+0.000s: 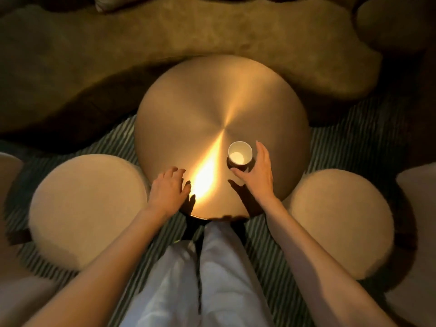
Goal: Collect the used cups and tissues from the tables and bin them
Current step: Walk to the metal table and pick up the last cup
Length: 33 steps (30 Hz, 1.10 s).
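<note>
While the right hand (256,172) curves spread fingers (238,171) beside the white paper cup (240,153), the left hand (168,188), fingers loosely apart, rests on the round shiny gold worktop (200,109) over striped carpet (342,142).

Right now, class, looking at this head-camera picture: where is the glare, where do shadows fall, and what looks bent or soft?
Head view: strong glare streaks across the round metal table from its centre toward the near edge; the right hand beside the cup and the left hand cast dark shadows on the tabletop; wide-angle distortion bows the stools and striped carpet; the edges fall dim and soft.
</note>
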Each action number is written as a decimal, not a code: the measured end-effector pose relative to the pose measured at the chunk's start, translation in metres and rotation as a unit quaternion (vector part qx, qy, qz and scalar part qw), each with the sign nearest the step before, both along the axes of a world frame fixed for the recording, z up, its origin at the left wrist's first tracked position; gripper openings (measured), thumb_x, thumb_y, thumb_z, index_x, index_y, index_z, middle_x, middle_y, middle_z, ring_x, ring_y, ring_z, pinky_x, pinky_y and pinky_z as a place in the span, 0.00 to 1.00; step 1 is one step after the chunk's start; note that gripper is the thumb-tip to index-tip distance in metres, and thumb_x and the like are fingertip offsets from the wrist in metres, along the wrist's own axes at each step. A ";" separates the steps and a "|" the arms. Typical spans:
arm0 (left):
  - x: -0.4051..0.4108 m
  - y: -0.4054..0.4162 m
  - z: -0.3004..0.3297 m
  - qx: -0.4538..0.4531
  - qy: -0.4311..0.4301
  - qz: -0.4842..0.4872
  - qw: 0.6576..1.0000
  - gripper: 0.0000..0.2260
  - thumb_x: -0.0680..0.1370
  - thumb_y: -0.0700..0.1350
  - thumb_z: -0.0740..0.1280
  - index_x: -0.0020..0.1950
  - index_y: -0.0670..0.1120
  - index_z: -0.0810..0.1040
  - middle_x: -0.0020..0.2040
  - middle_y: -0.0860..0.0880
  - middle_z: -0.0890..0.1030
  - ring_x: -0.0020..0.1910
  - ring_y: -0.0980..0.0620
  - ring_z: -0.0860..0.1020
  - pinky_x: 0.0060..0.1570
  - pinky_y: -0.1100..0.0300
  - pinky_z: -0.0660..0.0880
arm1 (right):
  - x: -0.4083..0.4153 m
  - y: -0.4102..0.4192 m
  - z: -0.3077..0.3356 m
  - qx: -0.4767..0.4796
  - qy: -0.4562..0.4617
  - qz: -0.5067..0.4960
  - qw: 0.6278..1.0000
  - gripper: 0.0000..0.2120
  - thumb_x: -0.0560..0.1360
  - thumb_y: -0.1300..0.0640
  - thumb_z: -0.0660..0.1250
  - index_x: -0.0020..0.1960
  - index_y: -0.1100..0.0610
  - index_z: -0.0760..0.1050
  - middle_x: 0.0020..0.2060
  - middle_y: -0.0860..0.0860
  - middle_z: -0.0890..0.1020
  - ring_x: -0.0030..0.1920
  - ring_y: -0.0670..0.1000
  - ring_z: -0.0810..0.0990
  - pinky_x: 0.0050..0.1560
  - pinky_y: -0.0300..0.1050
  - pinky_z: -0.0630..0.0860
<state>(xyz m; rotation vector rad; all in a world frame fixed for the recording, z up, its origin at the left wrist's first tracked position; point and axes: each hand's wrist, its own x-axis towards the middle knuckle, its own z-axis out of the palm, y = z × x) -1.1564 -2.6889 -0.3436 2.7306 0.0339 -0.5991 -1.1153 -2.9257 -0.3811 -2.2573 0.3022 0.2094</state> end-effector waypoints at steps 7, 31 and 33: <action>-0.001 -0.026 -0.021 -0.036 0.030 0.054 0.997 0.24 0.79 0.50 0.63 0.74 0.46 0.63 0.70 0.45 0.68 0.70 0.47 0.65 0.69 0.52 0.63 | 0.031 -0.006 -0.053 0.006 0.049 0.082 0.995 0.47 0.64 0.48 0.78 0.76 0.52 0.55 0.74 0.51 0.61 0.74 0.52 0.58 0.68 0.42 0.57; -0.263 0.066 0.053 -0.562 -0.100 0.652 0.499 0.12 0.81 0.49 0.59 0.50 0.47 0.81 0.43 0.50 0.84 0.44 0.53 0.82 0.46 0.59 0.77 | -0.168 0.205 0.095 0.133 -0.086 0.569 0.807 0.37 0.67 0.43 0.74 0.71 0.49 0.63 0.60 0.39 0.67 0.61 0.37 0.68 0.56 0.25 0.64; -0.318 0.076 0.058 -0.599 -0.134 0.683 0.397 0.14 0.81 0.50 0.58 0.55 0.43 0.79 0.50 0.46 0.84 0.51 0.47 0.81 0.49 0.56 0.78 | -0.209 0.226 0.106 0.130 -0.102 0.598 0.784 0.37 0.66 0.41 0.73 0.70 0.50 0.63 0.60 0.40 0.67 0.59 0.37 0.67 0.54 0.22 0.64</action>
